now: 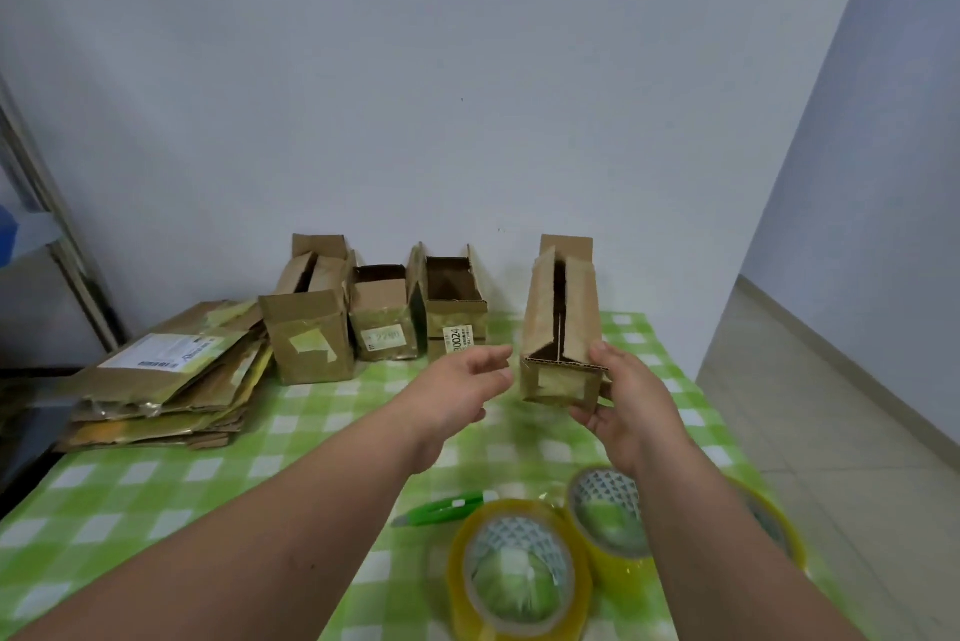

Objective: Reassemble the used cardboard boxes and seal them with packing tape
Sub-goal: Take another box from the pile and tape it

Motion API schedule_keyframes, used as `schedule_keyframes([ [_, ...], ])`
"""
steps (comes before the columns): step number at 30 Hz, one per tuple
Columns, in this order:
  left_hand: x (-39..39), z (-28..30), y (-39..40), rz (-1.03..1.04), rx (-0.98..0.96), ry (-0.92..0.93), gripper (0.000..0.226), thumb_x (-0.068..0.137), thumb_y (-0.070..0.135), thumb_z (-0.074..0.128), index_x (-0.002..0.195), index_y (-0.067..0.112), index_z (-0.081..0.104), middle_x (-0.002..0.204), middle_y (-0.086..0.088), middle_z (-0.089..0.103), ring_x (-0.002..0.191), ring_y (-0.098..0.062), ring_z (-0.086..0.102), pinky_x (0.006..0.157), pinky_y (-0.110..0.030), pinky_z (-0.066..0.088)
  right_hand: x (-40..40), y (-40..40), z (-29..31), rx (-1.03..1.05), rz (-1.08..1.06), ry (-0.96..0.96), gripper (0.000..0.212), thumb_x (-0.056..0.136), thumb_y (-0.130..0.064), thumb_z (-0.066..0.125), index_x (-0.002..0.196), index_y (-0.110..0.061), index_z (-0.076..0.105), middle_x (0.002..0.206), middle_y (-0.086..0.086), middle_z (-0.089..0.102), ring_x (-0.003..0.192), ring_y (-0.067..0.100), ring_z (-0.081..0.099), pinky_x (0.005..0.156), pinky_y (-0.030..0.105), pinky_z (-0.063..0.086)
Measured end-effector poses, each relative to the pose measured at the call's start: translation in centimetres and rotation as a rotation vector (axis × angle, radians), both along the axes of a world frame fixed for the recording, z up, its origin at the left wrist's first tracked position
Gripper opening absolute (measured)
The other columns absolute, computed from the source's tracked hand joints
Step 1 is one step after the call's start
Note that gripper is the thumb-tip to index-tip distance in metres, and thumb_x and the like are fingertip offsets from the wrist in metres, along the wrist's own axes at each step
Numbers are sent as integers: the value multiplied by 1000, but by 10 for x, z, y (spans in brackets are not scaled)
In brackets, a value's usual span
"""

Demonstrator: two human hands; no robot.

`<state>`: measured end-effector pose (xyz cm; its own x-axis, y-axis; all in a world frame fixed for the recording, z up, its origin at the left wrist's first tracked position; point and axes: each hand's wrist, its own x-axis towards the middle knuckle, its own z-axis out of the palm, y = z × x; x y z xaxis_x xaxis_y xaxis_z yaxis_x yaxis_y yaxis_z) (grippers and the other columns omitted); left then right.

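1. A plain pale wall [415,68] rises behind the table.
2. A green-and-white checked tablecloth [130,500] covers the table.
3. Light tiled floor [831,406] lies to the right.

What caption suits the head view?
Right hand holds a cardboard box, left hand open beside it.

Single head-worn wide-angle view, looking forward and down from above both forearms, close over the checked tablecloth [156,500]; beyond the fingertips, the white wall [415,94] fills the upper half.
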<state>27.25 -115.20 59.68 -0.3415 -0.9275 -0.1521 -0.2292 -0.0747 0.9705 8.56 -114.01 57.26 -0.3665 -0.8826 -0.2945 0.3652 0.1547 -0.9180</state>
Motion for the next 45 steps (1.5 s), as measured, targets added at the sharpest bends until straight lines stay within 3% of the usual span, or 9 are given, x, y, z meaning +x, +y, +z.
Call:
schedule_keyframes([
  [9, -4, -24, -53, 51, -18, -133, 47, 100, 17, 55, 145, 27, 47, 144, 5, 51, 119, -10, 49, 111, -36, 38, 4, -64, -32, 239, 181, -3, 24, 96, -33, 60, 111, -14, 66, 104, 15, 69, 80, 30, 67, 64, 36, 53],
  [14, -8, -40, -68, 58, -16, -173, 48, 98, 16, 59, 144, 25, 50, 147, 7, 49, 130, -14, 47, 115, -43, 36, 3, -75, -33, 243, 155, -132, 15, 96, -18, 49, 105, -10, 58, 102, 20, 63, 95, 34, 64, 93, 47, 53],
  [18, -12, -48, -73, 74, 9, -166, 53, 95, 12, 60, 144, 27, 49, 148, 5, 47, 132, -18, 46, 115, -43, 37, -1, -74, -31, 244, 132, -237, 27, 89, -4, 40, 111, 1, 55, 114, 27, 59, 105, 39, 61, 88, 45, 54],
  [21, -13, -49, -73, 97, 13, -136, 55, 96, 15, 61, 147, 29, 45, 152, 3, 41, 136, -21, 42, 114, -45, 37, -1, -77, -34, 204, 115, -288, 21, 87, 3, 38, 101, 5, 53, 115, 25, 59, 110, 38, 60, 101, 44, 50],
  [27, 2, -40, -62, 145, 5, -165, 54, 97, 23, 61, 147, 33, 43, 155, 3, 38, 138, -26, 41, 114, -46, 36, 6, -74, -40, 309, 226, 363, 26, 97, -14, 56, 123, -11, 59, 119, 7, 58, 109, 25, 53, 96, 37, 43],
  [30, 20, -35, -50, 146, -35, -236, 52, 99, 24, 58, 147, 33, 42, 153, 5, 41, 137, -24, 43, 112, -39, 35, 7, -62, -35, 317, 112, 390, 58, 90, -7, 60, 145, -12, 42, 138, 12, 49, 117, 31, 49, 97, 40, 44],
  [36, 65, -24, -21, 171, -130, -335, 52, 98, 24, 58, 147, 31, 43, 150, 3, 44, 125, -19, 52, 103, -35, 42, 37, -33, -7, 169, -269, 661, 45, 89, -6, 48, 131, -20, 53, 137, 6, 47, 126, 32, 42, 101, 50, 44],
  [41, 115, -22, 1, 200, -232, -533, 52, 97, 27, 58, 147, 31, 44, 152, 0, 43, 113, -19, 57, 95, -33, 50, 105, -7, 4, 26, 11, 1081, 40, 91, -18, 53, 130, -30, 57, 139, -1, 49, 130, 26, 41, 107, 48, 36],
  [45, 162, -22, 12, 202, -289, -849, 54, 97, 33, 56, 148, 28, 42, 154, -4, 38, 132, -24, 47, 102, -32, 42, 164, 9, -7, -102, 369, 1425, 45, 96, -32, 49, 142, -30, 46, 153, -6, 35, 142, 21, 27, 115, 47, 20],
])
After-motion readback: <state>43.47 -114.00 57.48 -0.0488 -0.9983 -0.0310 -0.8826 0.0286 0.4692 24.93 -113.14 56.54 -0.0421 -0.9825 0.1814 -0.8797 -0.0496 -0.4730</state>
